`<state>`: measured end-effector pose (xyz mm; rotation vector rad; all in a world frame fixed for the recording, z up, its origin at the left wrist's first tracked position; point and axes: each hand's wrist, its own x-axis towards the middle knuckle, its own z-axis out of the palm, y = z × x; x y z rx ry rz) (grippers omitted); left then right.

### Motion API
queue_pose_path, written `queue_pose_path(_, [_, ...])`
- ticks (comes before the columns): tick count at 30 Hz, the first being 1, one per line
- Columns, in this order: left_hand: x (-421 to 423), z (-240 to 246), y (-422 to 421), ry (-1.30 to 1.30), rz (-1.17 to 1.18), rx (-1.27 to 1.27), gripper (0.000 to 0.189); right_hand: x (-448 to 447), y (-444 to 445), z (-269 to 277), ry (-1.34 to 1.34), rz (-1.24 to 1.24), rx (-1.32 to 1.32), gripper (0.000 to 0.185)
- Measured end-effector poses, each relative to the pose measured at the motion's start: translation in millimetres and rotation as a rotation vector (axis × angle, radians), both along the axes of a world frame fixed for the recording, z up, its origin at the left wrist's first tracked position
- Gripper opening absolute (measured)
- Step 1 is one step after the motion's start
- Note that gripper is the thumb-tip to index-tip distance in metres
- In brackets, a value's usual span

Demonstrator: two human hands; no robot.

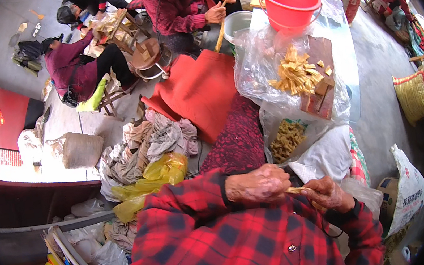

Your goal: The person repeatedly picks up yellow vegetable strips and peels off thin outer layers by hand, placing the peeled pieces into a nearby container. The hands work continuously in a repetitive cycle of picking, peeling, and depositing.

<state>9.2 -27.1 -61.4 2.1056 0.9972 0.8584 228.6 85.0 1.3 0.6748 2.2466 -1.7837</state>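
Note:
Both hands are close to my chest. Between my left hand (258, 184) and my right hand (327, 193) runs a narrow tan strip (295, 190) of plant-like material. My left hand is closed in a fist at one end of the strip, and my right hand pinches the other end between thumb and fingers. Ahead of them, a plastic bag (287, 140) holds small yellow-brown pieces. Farther on, a pile of pale yellow strips (297, 73) lies on clear plastic sheeting, beside a reddish wooden board (323, 106) with a small wooden block on it.
A red bucket (291, 3) stands on the table beyond the strips, near a pale bucket (237, 24). A person opposite holds a long strip (220, 35). Crumpled cloths (145, 141) and a yellow bag (167, 170) lie at left. Other people sit farther back. A white sack (408, 191) stands at right.

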Motion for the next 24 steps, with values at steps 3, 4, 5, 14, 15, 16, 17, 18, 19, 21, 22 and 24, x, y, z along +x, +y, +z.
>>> queue_pose_path(3, [-26.1,-3.0,-2.9,-0.339,-0.098,-0.254,0.016,-4.2,-6.6,4.7,0.069,-0.071,-0.089,0.017])
queue_pose_path(4, [-34.9,0.5,-1.2,-0.277,-0.097,-0.251,0.014,-8.7,-6.2,4.2,0.186,-0.005,0.070,0.018])
queue_pose_path(5, [-43.4,7.5,-1.1,-0.196,-0.064,-0.279,0.015,-12.9,-3.6,4.0,0.240,0.036,0.169,0.019])
queue_pose_path(14, [-44.8,66.9,19.8,-0.098,0.045,-0.642,0.021,-27.3,21.4,-10.1,0.310,-0.089,0.024,0.025])
queue_pose_path(15, [-42.0,66.2,20.4,-0.128,0.050,-0.646,0.021,-26.3,21.5,-11.7,0.310,-0.090,-0.001,0.025])
queue_pose_path(16, [-40.1,64.8,20.3,-0.155,0.059,-0.649,0.022,-24.8,21.1,-12.5,0.296,-0.100,-0.041,0.023])
queue_pose_path(17, [-39.0,63.0,19.6,-0.180,0.071,-0.652,0.024,-23.2,20.8,-13.1,0.284,-0.108,-0.081,0.022])
queue_pose_path(18, [-38.0,60.9,19.1,-0.151,0.076,-0.613,0.026,-21.7,20.0,-13.4,0.273,-0.115,-0.121,0.020])
queue_pose_path(19, [-37.7,59.3,17.6,-0.138,0.076,-0.599,0.025,-20.0,18.2,-13.1,0.238,-0.135,-0.167,0.020])
queue_pose_path(21, [-38.7,57.4,15.1,-0.111,0.085,-0.565,0.025,-17.2,14.0,-12.0,0.170,-0.175,-0.254,0.019])
queue_pose_path(22, [-40.9,58.3,13.1,-0.065,0.082,-0.573,0.026,-17.4,12.4,-12.0,0.240,-0.173,-0.220,0.019])
queue_pose_path(24, [-45.2,59.7,12.3,-0.049,0.115,-0.600,0.027,-18.9,9.5,-12.8,0.376,-0.166,-0.147,0.019])
